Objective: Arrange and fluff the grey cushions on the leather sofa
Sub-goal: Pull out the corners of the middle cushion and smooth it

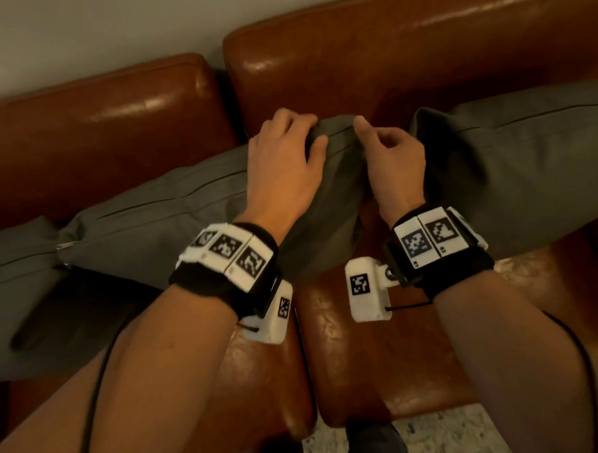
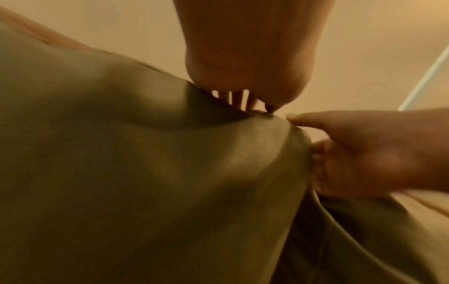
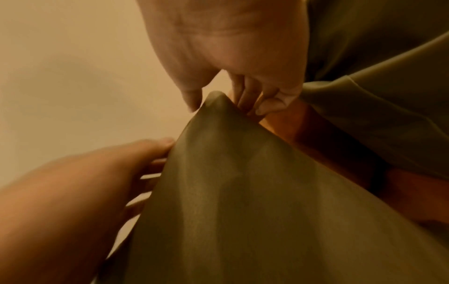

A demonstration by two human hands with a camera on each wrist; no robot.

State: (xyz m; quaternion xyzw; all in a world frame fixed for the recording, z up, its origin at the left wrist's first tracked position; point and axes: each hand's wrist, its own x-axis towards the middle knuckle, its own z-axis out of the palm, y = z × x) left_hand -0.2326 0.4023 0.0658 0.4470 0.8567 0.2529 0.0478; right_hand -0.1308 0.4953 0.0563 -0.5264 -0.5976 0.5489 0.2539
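Observation:
Three grey cushions stand along the brown leather sofa [image 1: 420,49]. The middle cushion [image 1: 153,219] leans against the backrest with its upper right corner raised. My left hand [image 1: 307,133] grips that corner from the left, fingers curled over the top seam and thumb in front. My right hand [image 1: 369,134] pinches the same corner from the right, thumb up and fingers curled behind it. In the left wrist view the left hand [image 2: 252,107] holds the cushion [image 2: 145,173] at its edge. In the right wrist view the right hand [image 3: 218,103] holds the cushion's [image 3: 230,192] tip.
A second grey cushion [image 1: 510,155] lies tilted just right of my hands, close to my right wrist. A third cushion [image 1: 19,279] sits at the far left, touching the middle one. The bare seat [image 1: 381,342] shows below my hands, with speckled floor [image 1: 454,435] at its front edge.

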